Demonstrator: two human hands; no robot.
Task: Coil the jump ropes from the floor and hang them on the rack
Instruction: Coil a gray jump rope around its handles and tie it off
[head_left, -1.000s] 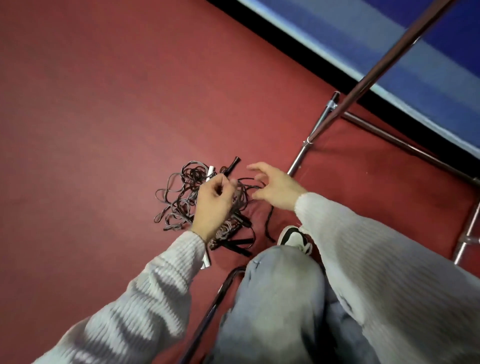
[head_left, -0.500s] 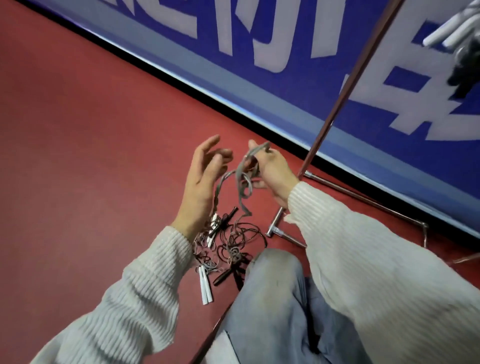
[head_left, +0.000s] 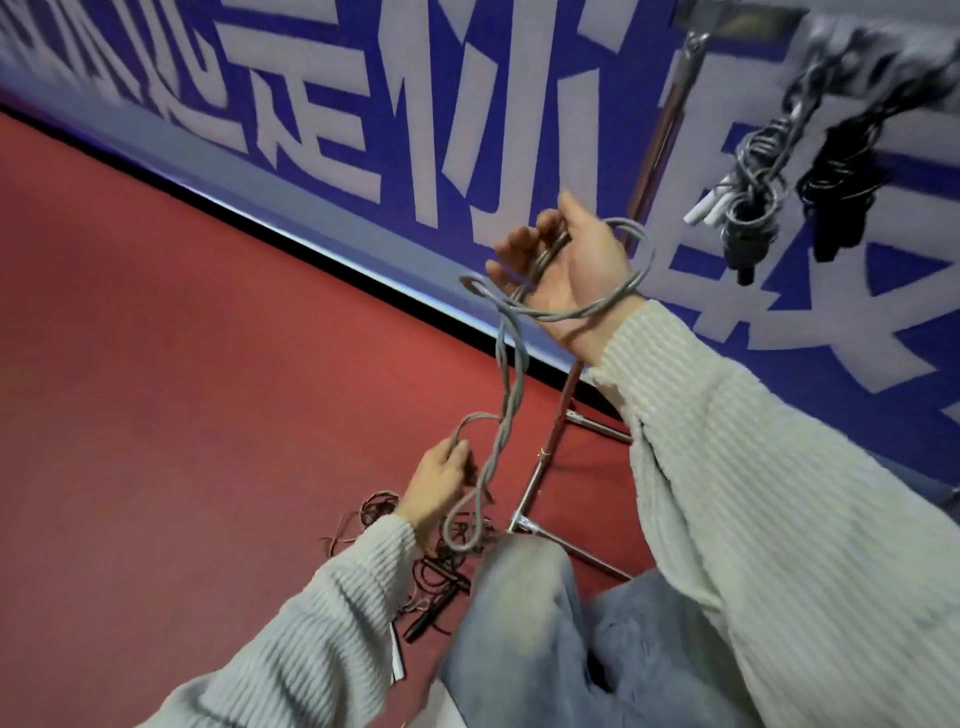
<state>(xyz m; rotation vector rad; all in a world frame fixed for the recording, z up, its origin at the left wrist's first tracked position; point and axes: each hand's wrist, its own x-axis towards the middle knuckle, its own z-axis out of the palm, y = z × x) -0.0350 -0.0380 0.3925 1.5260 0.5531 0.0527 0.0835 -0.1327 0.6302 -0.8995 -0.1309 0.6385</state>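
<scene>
Red floor (head_left: 182, 389) across the near left, blue wall banner (head_left: 415, 104) with large white characters along the far side, black baseboard strip (head_left: 311, 260) between them, even indoor light

Grey rope (head_left: 506, 374) smooth, plasticky; rack pole (head_left: 655, 140) shiny metal; sleeves (head_left: 753, 467) ribbed knit; floor (head_left: 182, 364) matt red.
</scene>
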